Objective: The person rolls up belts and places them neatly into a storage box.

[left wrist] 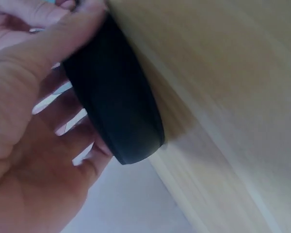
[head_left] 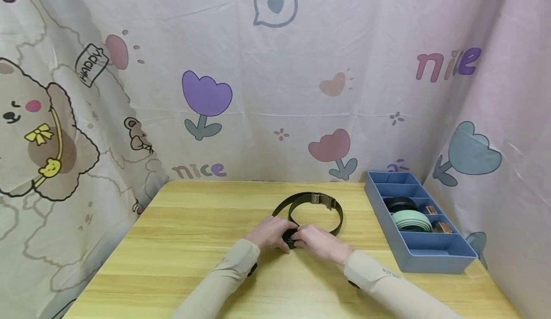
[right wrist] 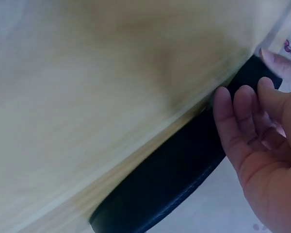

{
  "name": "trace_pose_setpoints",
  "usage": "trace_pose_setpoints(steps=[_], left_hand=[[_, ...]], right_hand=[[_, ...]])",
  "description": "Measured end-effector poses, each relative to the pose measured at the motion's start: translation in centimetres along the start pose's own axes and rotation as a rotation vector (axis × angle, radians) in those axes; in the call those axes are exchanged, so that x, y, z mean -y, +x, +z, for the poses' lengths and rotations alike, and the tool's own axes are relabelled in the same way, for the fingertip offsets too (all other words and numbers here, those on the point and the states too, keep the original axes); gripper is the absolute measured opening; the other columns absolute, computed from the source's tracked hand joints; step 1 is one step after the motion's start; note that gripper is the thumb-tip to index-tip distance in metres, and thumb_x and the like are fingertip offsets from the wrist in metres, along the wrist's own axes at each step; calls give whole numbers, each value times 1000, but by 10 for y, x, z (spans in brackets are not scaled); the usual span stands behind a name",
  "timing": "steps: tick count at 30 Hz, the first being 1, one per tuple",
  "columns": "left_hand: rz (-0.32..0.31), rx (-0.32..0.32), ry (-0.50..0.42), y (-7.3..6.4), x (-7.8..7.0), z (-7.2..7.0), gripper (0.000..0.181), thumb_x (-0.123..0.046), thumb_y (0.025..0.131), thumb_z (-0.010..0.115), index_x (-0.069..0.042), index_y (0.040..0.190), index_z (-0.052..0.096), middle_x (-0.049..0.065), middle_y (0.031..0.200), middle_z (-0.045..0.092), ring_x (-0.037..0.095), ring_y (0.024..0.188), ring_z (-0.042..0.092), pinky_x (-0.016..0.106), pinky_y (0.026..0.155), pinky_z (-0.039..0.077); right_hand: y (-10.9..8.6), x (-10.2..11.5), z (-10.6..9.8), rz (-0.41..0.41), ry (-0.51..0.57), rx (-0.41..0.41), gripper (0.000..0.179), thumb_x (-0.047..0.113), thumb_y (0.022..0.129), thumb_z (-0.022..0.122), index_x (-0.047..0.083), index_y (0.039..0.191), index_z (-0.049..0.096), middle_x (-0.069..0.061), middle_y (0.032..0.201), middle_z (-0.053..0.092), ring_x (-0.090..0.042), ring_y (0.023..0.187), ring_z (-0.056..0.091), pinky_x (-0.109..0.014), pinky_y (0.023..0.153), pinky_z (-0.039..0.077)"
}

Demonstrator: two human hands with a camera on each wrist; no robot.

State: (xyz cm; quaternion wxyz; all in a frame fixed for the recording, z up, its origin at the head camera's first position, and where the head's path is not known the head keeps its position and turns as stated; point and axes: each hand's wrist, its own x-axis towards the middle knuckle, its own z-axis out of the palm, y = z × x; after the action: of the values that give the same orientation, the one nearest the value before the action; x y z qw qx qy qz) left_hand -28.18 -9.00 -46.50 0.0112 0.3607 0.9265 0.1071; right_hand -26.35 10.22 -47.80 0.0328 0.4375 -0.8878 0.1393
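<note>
A black belt point(head_left: 341, 217) stands on its edge on the wooden table, its long part bent into a wide loop with a metal buckle point(head_left: 322, 199) at the far side. At the near end, my left hand point(head_left: 269, 233) grips the strap, thumb on one face and fingers behind it. Close beside it, my right hand point(head_left: 319, 242) pinches the strap between thumb and fingers. The left wrist view shows the dark strap point(left wrist: 119, 97) curving out of the left hand. In the right wrist view, the stitched strap point(right wrist: 169, 174) runs away from the right fingertips.
A blue-grey divided tray point(head_left: 424, 264) stands at the right of the table point(head_left: 193, 242). Its compartments hold a rolled mint-green belt point(head_left: 411, 219), a rolled black belt point(head_left: 400, 203) and small brownish pieces. A printed curtain point(head_left: 267, 70) hangs behind and along both sides.
</note>
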Motion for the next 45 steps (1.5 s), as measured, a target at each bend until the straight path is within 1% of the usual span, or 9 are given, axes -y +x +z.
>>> trace_pose_setpoints(steps=[4,12,15,22,27,32,39,42,45], left_hand=[[-11,41,-32,-1,0,-3,56,-24,68,89,-22,120,69,-11,111,71,5,95,63,25,89,49],[16,-50,73,1,0,-5,39,-46,57,90,-27,88,75,-17,80,70,0,66,53,24,67,42],[-4,-42,79,1,2,-3,42,-49,57,90,-25,88,74,-16,76,68,1,63,51,23,63,42],[35,39,28,-1,4,-3,56,-26,66,91,-28,117,69,-16,110,69,1,96,60,27,90,48],[64,-28,64,2,7,-3,47,-34,62,91,-25,104,74,-16,96,72,0,82,60,26,81,47],[16,-73,81,3,9,0,40,-50,57,89,-24,79,69,-17,69,63,1,60,51,22,62,42],[42,9,-11,-4,11,-4,52,-19,63,89,-24,112,70,-14,102,70,3,88,61,25,86,49],[53,15,-42,-5,11,-6,50,-12,62,88,-23,108,71,-14,96,69,3,83,60,22,80,49],[60,-26,-8,-4,12,-6,37,-20,61,90,-22,93,71,-16,81,66,2,71,55,21,71,46]], right_hand=[[0,-2,-1,-10,-16,-3,7,14,94,65,16,94,71,2,89,67,-2,79,59,-19,69,50],[4,8,0,66,-6,-22,9,19,93,67,21,84,66,10,71,58,-1,61,47,-20,53,40],[6,11,0,91,-15,-22,13,20,92,66,21,79,66,12,68,54,-1,58,44,-20,50,37],[6,7,0,53,-61,-32,6,17,91,68,19,85,69,8,77,63,-2,64,51,-23,57,45],[7,5,2,37,-43,-39,5,17,93,66,21,90,68,8,79,64,-2,66,52,-23,60,47],[11,8,6,47,3,-48,9,16,96,61,21,90,66,9,76,62,-2,62,48,-19,56,42],[8,3,5,10,-9,-49,15,13,96,61,16,106,71,1,91,71,-3,76,62,-21,68,53],[8,1,5,13,-6,-39,14,13,96,61,16,106,71,3,90,70,-2,76,60,-20,68,52],[9,1,6,19,5,-42,15,14,95,62,17,107,70,3,91,69,-1,75,58,-19,67,50]])
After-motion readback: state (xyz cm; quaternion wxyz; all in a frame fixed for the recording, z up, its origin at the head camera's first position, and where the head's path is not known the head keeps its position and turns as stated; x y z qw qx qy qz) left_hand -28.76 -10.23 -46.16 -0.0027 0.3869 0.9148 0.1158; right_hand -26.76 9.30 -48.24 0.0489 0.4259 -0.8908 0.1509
